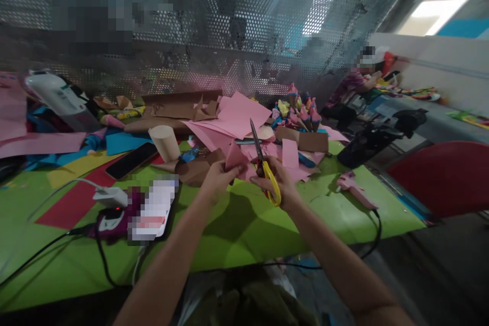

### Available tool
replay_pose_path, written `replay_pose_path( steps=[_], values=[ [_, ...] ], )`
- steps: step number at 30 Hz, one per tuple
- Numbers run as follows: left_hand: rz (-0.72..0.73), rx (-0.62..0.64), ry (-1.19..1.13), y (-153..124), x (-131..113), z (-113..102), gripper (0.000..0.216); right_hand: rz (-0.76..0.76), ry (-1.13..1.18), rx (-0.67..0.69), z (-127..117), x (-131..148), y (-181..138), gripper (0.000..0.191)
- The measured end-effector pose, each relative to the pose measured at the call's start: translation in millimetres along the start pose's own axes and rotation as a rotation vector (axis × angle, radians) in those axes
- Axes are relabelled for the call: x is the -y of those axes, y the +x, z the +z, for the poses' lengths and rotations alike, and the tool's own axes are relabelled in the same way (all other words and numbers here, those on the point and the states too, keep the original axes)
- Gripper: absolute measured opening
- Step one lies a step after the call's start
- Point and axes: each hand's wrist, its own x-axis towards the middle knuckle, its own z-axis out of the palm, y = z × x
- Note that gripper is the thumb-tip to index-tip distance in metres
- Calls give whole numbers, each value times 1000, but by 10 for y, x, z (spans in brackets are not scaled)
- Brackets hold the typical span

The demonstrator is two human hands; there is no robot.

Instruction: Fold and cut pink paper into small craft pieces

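Note:
My left hand (pixel 219 179) pinches a piece of pink paper (pixel 236 157), held up a little above the green table. In my right hand (pixel 280 181) is a pair of scissors (pixel 270 181) with yellow and red handles. Their blades (pixel 256 140) point up and away from me, to the right of the pink piece, and look closed or nearly so. Behind both hands lies a heap of pink sheets (pixel 242 112) and brown paper (pixel 194 168). A small pink strip (pixel 290 154) rests on scraps just beyond my right hand.
A pink glue gun (pixel 355 189) lies at the right with its cord over the table edge. At left are a lit phone (pixel 156 209), a dark phone (pixel 132 161), a purple power strip (pixel 114 221) and a cardboard tube (pixel 164 142). A person (pixel 349 89) sits far right.

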Motion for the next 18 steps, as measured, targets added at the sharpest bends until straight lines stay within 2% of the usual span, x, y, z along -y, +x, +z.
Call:
replay_pose_path(
  steps=[5, 11, 14, 18],
  values=[
    [53, -78, -67, 60, 45, -42, 37, -10, -109, 98, -168, -33, -82, 46],
    [32, -110, -167, 61, 21, -38, 35, -34, -235, 301, -396, -3, -226, 49],
    [32, -128, -185, 59, 28, -25, 31, 10, -272, 356, -403, 24, -280, 51],
    [38, -128, -162, 73, 49, -14, 29, 25, -263, 365, -337, 59, -317, 55]
  ],
)
